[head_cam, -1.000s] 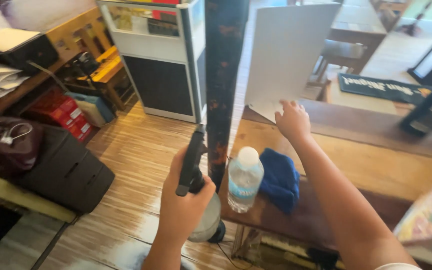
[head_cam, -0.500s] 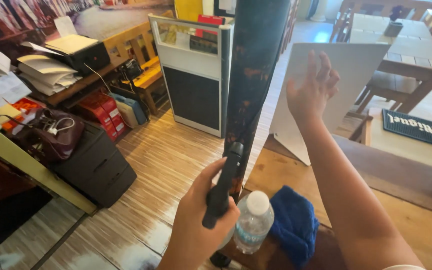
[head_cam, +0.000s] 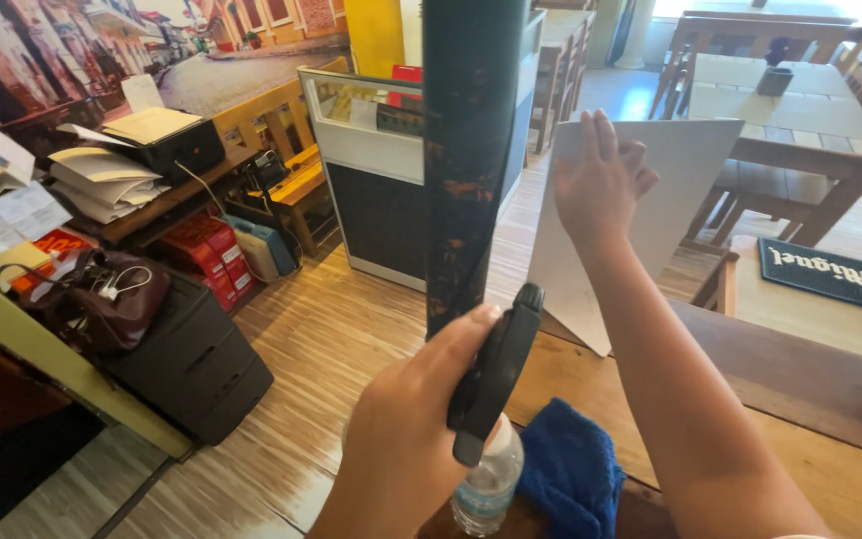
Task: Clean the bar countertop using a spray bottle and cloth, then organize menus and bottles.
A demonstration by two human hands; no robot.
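Wooden plank flooring and slatted tables fill the room, and a dark, mottled pillar (head_cam: 471,150) stands upright at its centre; places are given from that pillar. Just right of the pillar, a stiff white sheet (head_cam: 685,190) is held up by the right hand (head_cam: 599,185), whose fingers are pressed flat against its back edge. Below the pillar's foot, the left hand (head_cam: 406,429) is clamped around a black trigger handle (head_cam: 496,374), which sits on a clear plastic bottle (head_cam: 486,489). Right of the bottle, a soft blue cloth (head_cam: 571,474) is left crumpled on the brown tabletop (head_cam: 810,439). The two hands are kept well apart. The cloth lies untouched, so any wiping is judged not yet begun; the sheet's face looks plain and matte, and whether it has been wetted cannot be told. Left of the pillar, a grey counter (head_cam: 371,170), a black printer (head_cam: 177,145) with stacked papers and a maroon bag (head_cam: 102,299) are seen.
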